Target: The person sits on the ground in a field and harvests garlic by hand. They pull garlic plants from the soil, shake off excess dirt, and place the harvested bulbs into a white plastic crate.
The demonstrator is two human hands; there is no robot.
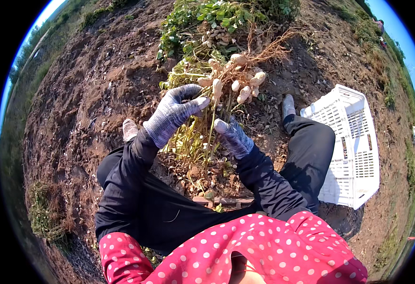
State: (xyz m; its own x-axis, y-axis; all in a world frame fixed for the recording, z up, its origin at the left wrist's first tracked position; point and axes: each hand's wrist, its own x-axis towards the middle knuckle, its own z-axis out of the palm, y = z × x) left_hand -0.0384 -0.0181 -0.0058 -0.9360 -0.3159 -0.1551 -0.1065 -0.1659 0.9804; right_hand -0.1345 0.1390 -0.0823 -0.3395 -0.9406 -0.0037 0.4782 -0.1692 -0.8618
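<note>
A bunch of pulled peanut plants (209, 142) is held up in front of me, roots upward and leafy stems hanging down. Pale peanut pods (243, 94) cling in a cluster to the thin brown roots (269, 49). My left hand (175, 113), in a grey knitted glove, grips the plants at the left side of the pods, thumb and fingers close to one pod. Lower down, my right hand (234, 136), gloved alike, is closed around the stems, its thumb towards me. Some of its fingers are hidden behind the plants.
Right of my leg stands a white slatted plastic crate (351, 149); its inside is largely hidden. Beyond my hands lie more green peanut plants (225, 16) with pods (216, 37). Loose brown soil (86, 92) surrounds me. Another person (381, 28) is far off at the upper right.
</note>
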